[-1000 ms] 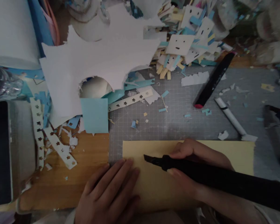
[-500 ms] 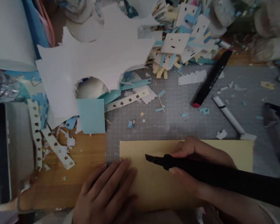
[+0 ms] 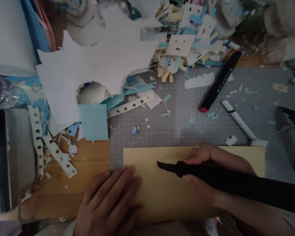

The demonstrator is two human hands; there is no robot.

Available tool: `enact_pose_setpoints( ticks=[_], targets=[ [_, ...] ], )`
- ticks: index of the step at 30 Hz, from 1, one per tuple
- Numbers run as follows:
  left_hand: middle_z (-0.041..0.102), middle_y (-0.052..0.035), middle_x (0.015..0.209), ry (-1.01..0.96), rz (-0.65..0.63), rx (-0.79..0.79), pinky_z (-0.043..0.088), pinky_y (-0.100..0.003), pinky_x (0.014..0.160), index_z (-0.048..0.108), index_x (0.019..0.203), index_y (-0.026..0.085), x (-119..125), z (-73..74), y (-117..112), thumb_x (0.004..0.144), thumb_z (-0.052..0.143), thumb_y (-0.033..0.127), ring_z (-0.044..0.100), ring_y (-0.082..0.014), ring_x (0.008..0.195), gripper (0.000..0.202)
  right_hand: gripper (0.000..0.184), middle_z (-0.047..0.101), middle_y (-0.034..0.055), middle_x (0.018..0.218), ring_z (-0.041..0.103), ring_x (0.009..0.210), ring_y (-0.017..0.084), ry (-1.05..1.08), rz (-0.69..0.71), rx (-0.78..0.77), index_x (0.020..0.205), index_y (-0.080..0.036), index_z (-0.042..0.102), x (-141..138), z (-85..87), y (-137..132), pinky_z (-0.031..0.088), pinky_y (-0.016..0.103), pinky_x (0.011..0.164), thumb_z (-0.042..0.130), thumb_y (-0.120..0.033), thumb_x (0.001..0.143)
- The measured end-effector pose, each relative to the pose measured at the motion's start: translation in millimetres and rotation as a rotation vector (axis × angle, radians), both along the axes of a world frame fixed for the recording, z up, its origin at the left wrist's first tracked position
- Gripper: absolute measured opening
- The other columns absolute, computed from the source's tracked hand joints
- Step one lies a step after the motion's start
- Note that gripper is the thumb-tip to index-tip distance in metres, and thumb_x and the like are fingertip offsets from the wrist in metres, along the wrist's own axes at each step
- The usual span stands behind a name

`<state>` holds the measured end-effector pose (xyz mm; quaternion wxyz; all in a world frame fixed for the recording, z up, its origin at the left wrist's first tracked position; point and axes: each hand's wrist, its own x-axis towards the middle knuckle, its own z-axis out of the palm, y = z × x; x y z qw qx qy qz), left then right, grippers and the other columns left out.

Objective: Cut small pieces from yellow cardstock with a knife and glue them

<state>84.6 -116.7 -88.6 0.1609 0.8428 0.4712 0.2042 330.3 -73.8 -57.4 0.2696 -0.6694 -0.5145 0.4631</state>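
A sheet of yellow paper (image 3: 157, 196) lies at the front, partly over the grey cutting mat (image 3: 177, 131). My left hand (image 3: 110, 203) rests flat on its left end with the fingers stretched out. In my right hand (image 3: 216, 160) is a black craft knife (image 3: 226, 178), gripped between thumb and fingers. Its dark slanted blade points left over the sheet; whether the tip touches the paper I cannot tell. The knife's rear end runs out of view at the right.
A torn white sheet (image 3: 93, 62) covers the back left, with a blue paper square (image 3: 93, 123) by it. Paper figures (image 3: 179, 46) pile up behind the mat. A black marker (image 3: 220, 82), a white pen (image 3: 238, 119) and scraps lie on it. A device with a screen (image 3: 0, 157) sits left.
The craft knife in my right hand has shifted slightly right over the yellow paper. My left hand stays flat on the sheet. The whole view has slid a little.
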Motion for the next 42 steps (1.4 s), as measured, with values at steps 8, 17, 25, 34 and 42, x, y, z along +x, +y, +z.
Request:
enact_pose_setpoints(
  ticks=[8,17,25,34,42],
  targets=[
    [0.069,-0.0062,0.121,0.022,-0.014,0.003,0.030,-0.032,0.112,0.069,0.111,0.018,0,2.0,1,0.093,0.055,0.028,0.061,-0.0185,0.113,0.025,0.006,0.058,-0.0044,0.064,0.051,0.054,0.012,0.002,0.013,0.014,0.073,-0.028,0.058,9,0.3,1,0.032,0.022,0.043,0.063,-0.026,0.074],
    [0.066,-0.0040,0.126,0.052,-0.002,0.005,0.030,-0.033,0.111,0.065,0.118,0.022,-4,-2.9,-6,0.092,0.054,0.028,0.058,-0.0189,0.116,0.029,0.012,0.062,-0.0061,0.061,0.055,0.048,0.010,-0.003,0.119,0.100,0.072,-0.027,0.059,20,-5.6,7,0.041,0.017,0.040,0.071,-0.030,0.072],
    [0.060,-0.0039,0.135,0.162,-0.059,0.133,0.027,-0.035,0.111,0.059,0.128,0.023,-8,-7.5,-8,0.095,0.046,0.031,0.053,-0.0205,0.123,0.036,0.019,0.051,-0.0051,0.049,0.045,0.042,0.010,0.282,-0.229,0.155,0.071,-0.024,0.054,40,-9.9,4,0.033,0.019,0.038,0.066,-0.036,0.080],
    [0.064,-0.0057,0.128,0.278,-0.037,0.269,0.036,-0.036,0.096,0.060,0.123,0.021,4,2.7,-5,0.092,0.053,0.048,0.054,-0.0240,0.115,0.042,0.029,0.045,-0.0053,0.045,0.041,0.038,0.012,0.316,-0.253,0.402,0.104,-0.025,0.062,56,25.9,-3,0.025,0.024,0.035,0.052,-0.049,0.091],
    [0.058,-0.0120,0.127,0.232,-0.034,-0.005,0.039,-0.045,0.096,0.055,0.123,0.016,27,25.1,44,0.087,0.063,0.041,0.052,-0.0298,0.114,0.044,0.031,0.053,-0.0068,0.058,0.049,0.045,0.011,0.160,-0.019,0.553,0.111,-0.026,0.055,31,43.5,26,0.037,0.022,0.041,0.062,-0.041,0.085]
  ],
)
